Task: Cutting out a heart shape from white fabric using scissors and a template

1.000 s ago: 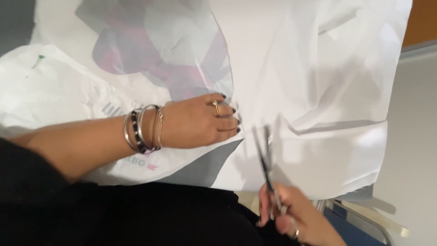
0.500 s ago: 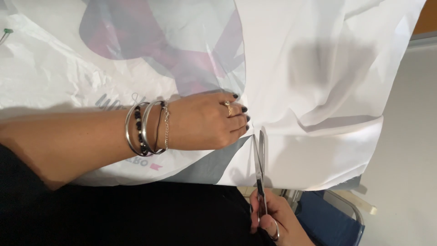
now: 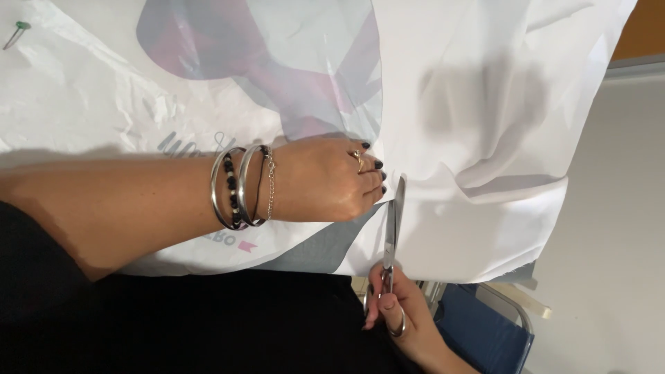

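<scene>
Pinning the thin white sheet (image 3: 478,138) flat, left hand (image 3: 325,181) presses palm-down beside the cut; right hand (image 3: 395,315) grips scissors (image 3: 392,228), blades nearly closed. Sheet looks light and floppy, probably best held close to the blades.

Counted: two hands, left hand (image 3: 325,181) and right hand (image 3: 398,322); one pair of scissors (image 3: 392,228); one white fabric sheet (image 3: 478,104); one green-headed pin (image 3: 16,32); one blue chair (image 3: 485,329).
</scene>
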